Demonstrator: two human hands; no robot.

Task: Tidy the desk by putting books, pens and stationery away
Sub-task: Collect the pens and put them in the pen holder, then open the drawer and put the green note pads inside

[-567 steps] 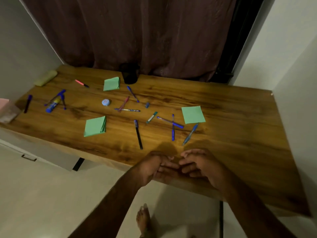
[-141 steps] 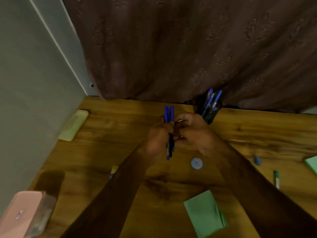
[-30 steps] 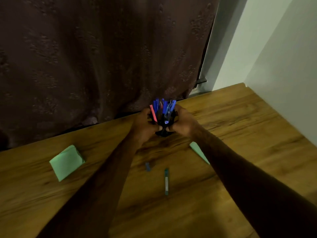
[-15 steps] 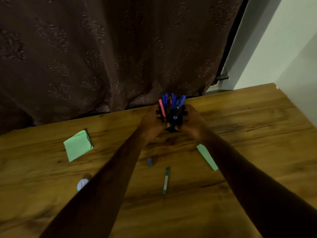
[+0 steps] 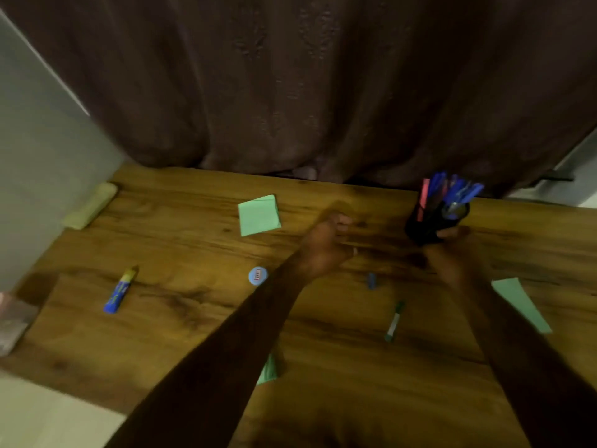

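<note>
A black pen holder [image 5: 426, 226] full of blue pens and one pink pen stands at the back right of the wooden desk [image 5: 181, 324]. My right hand [image 5: 450, 253] grips its lower right side. My left hand [image 5: 326, 245] hovers over the desk to the holder's left, blurred, with fingers curled and nothing in them. Loose on the desk lie a green pen [image 5: 394, 321], a small blue cap [image 5: 371, 281], a blue and yellow glue stick [image 5: 121, 291] and a round blue item [image 5: 257, 275]. One green note pad [image 5: 258, 215] lies at the back, another [image 5: 520, 302] beside my right forearm, and a third [image 5: 268, 371] is partly hidden under my left arm.
A dark curtain [image 5: 307, 85] hangs along the desk's back edge. A pale yellow case [image 5: 90, 205] lies at the back left by the wall. A pink box [image 5: 13, 321] sits at the left edge. The desk's front left corner drops to the floor.
My left hand has let go of the pen holder and moved left over the desk. My right hand stays on the holder. The view has swung left.
</note>
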